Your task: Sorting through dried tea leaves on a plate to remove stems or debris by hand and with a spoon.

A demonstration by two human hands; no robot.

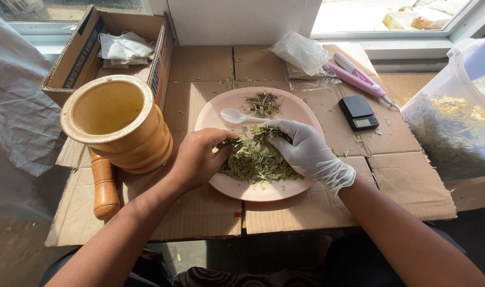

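1. Resting on the near half of one round pink plate (237, 186) is a heap of dried green leaves (258, 159); the heap's long axis runs roughly left to right across the plate.
2. Left hand (200, 157), bare: knuckles up, fingers curled down into the left edge of the heap, pinching a few leaves. Forearm enters from lower left.
3. Right hand (303, 149), in one white glove: palm down, fingers bent and pressed into the top right of the heap, loosely gathering leaves rather than clenched. Forearm enters from lower right.
4. Second, smaller pile of stems and leaf scraps (262, 103) sits on the far part of the same plate, apart from the main heap.
5. One white plastic spoon (234, 116) lies on the plate between the two piles, bowl to the left, handle pointing right toward the gloved fingers.
6. Plate stands on flattened cardboard (407, 180) covering the work surface.
7. Left of plate: one wooden mortar (117, 125), upright, mouth open; one wooden pestle (104, 188) lies beside its base, long axis running near to far.
8. Right of plate: one small black pocket scale (359, 112); beyond it one pink handheld tool (356, 79), lying diagonally.
9. Far right: one clear plastic tub (455, 117) filled with dried leaves.
10. Far left: one open cardboard box (80, 53).
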